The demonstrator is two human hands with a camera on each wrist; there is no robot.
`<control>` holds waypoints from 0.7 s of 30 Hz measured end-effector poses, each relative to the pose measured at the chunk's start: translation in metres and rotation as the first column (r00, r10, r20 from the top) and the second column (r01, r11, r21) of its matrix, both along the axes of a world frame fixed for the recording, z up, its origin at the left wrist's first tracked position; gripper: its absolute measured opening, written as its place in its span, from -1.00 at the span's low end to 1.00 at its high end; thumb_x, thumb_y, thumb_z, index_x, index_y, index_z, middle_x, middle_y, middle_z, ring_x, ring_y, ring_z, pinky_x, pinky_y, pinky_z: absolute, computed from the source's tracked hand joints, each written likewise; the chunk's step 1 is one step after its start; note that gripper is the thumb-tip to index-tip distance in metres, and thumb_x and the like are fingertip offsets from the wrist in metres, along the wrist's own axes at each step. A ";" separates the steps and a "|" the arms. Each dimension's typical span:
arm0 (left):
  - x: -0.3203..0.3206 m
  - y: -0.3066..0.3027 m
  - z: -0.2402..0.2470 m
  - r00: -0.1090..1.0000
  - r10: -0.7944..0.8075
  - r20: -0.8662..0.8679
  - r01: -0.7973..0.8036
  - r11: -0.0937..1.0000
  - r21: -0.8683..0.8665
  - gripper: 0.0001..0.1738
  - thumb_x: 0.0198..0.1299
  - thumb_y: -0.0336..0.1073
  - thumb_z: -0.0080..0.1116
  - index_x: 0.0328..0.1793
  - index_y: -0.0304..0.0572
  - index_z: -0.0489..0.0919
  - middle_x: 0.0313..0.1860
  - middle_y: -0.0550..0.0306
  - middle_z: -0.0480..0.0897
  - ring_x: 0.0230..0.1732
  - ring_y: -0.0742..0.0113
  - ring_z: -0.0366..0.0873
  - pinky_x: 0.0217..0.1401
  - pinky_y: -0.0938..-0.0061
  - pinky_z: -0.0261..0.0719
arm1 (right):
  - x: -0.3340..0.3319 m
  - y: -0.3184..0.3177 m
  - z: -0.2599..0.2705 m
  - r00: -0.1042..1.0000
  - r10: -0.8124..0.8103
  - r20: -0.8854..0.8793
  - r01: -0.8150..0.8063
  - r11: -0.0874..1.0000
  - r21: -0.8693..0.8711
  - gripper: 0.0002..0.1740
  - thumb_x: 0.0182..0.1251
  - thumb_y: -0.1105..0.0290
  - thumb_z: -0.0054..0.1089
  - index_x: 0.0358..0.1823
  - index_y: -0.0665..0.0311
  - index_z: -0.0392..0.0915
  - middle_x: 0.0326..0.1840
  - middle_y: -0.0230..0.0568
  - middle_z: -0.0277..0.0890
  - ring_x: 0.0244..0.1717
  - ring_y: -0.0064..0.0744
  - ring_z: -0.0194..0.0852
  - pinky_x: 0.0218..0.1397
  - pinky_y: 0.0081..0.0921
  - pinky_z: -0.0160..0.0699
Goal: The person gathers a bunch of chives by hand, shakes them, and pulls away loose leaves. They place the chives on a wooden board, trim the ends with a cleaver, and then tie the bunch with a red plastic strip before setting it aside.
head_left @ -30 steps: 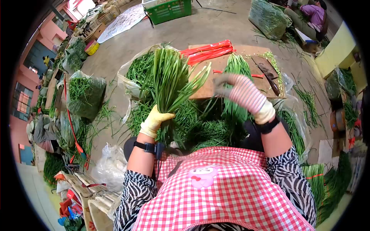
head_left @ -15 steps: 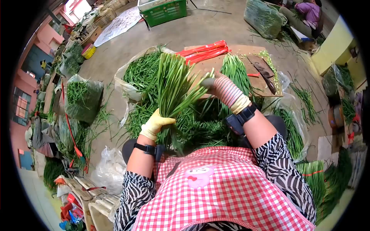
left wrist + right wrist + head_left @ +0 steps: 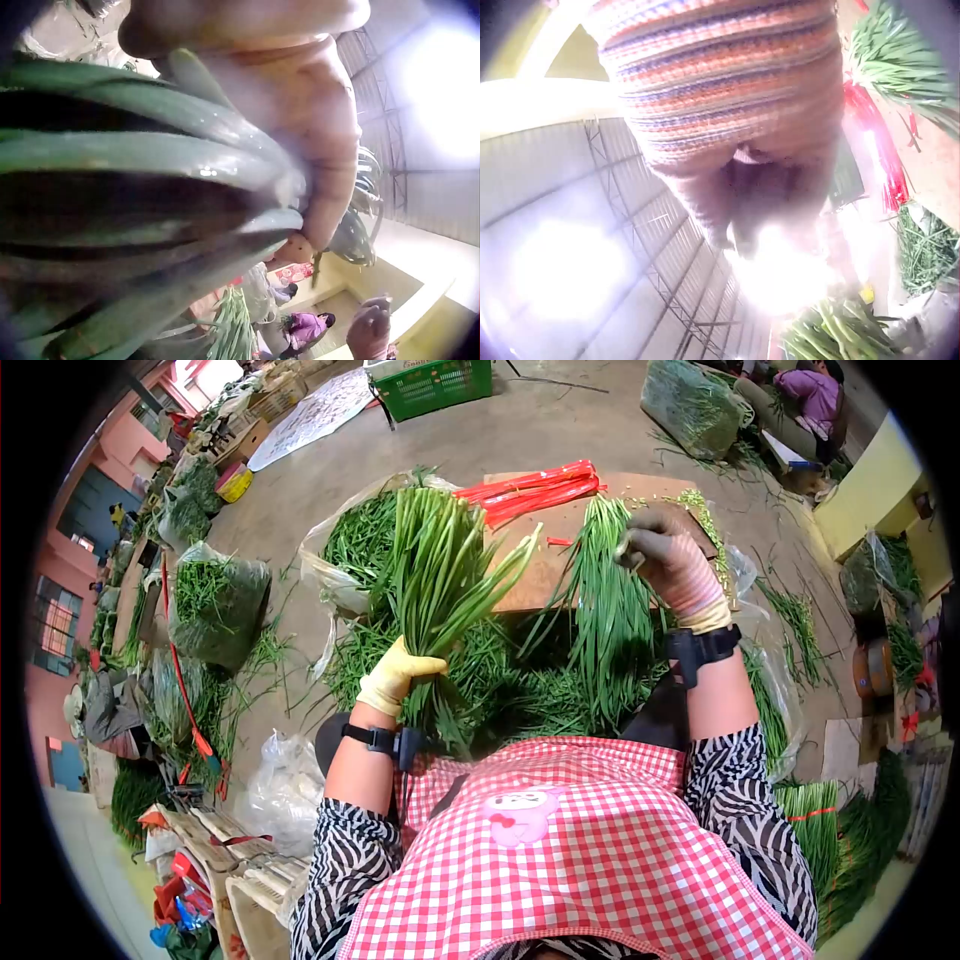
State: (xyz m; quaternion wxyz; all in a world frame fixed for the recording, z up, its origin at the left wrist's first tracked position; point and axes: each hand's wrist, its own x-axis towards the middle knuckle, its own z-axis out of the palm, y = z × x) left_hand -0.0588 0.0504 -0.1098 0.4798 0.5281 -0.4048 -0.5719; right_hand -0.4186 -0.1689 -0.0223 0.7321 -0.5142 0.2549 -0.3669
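Observation:
The gloved left hand [image 3: 398,675] grips an upright bunch of green stalks [image 3: 435,550], pale cut ends up, some stalks splaying right. In the left wrist view, its fingers [image 3: 322,142] wrap round the leaves [image 3: 150,157]. The right hand [image 3: 675,565], in a striped glove with dark fingertips, is raised beside a second bunch [image 3: 610,600] lying over the wooden board's near edge [image 3: 525,565]. Its fingers are curled; nothing is clearly visible in them. Glare in the right wrist view blurs the fingertips of this hand [image 3: 735,97].
Red strips [image 3: 530,490] lie on the board's far side, chopped bits [image 3: 700,505] at its right. Loose greens [image 3: 365,545] fill an open plastic bag at left. A green crate [image 3: 435,390] stands beyond; a seated person [image 3: 805,405] is at far right.
The right hand has moved from the splayed stalks of the held bunch back to the right, above the board. The left hand still grips its bunch.

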 end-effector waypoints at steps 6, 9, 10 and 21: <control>-0.009 -0.002 0.005 0.998 0.038 -0.053 -0.039 0.999 -0.026 -0.43 -0.03 -0.43 0.44 0.21 -0.31 0.67 -0.08 0.20 0.72 -0.13 0.38 0.62 -0.01 0.47 0.57 | 0.031 0.052 0.013 0.677 -0.023 -0.735 -0.425 0.804 -0.417 -0.56 0.25 0.20 0.44 0.11 0.25 0.73 0.00 -0.05 0.77 0.07 -0.12 0.73 0.24 -0.31 0.65; -0.005 -0.003 -0.003 1.000 0.000 -0.015 0.000 1.000 0.008 -0.44 -0.02 -0.42 0.46 0.20 -0.31 0.67 -0.04 0.18 0.73 -0.12 0.38 0.63 0.00 0.46 0.58 | 0.056 0.057 0.030 0.812 -0.295 -0.503 -0.217 0.648 -0.730 -0.74 0.24 0.29 0.44 -0.09 0.21 0.75 -0.15 -0.13 0.75 0.00 -0.10 0.72 0.31 -0.22 0.59; -0.007 -0.002 0.000 1.000 -0.012 -0.006 0.013 1.000 0.028 -0.45 0.00 -0.41 0.46 0.20 -0.32 0.68 -0.05 0.18 0.73 -0.12 0.37 0.63 -0.01 0.45 0.58 | 0.063 0.056 0.034 0.838 -0.379 -0.393 -0.195 0.464 -0.864 -0.81 0.24 0.32 0.44 -0.16 0.20 0.74 -0.20 -0.16 0.73 -0.01 -0.12 0.72 0.36 -0.17 0.55; -0.009 -0.001 -0.003 0.998 -0.070 0.001 0.070 0.997 -0.013 -0.45 -0.04 -0.32 0.47 0.13 -0.35 0.66 -0.21 0.19 0.68 -0.23 0.35 0.59 -0.10 0.46 0.54 | 0.061 0.037 0.020 0.736 -0.501 -0.455 -0.273 0.395 -0.877 -0.82 0.38 0.33 0.33 -0.21 0.31 0.68 -0.29 0.03 0.65 -0.24 0.06 0.64 0.06 -0.12 0.64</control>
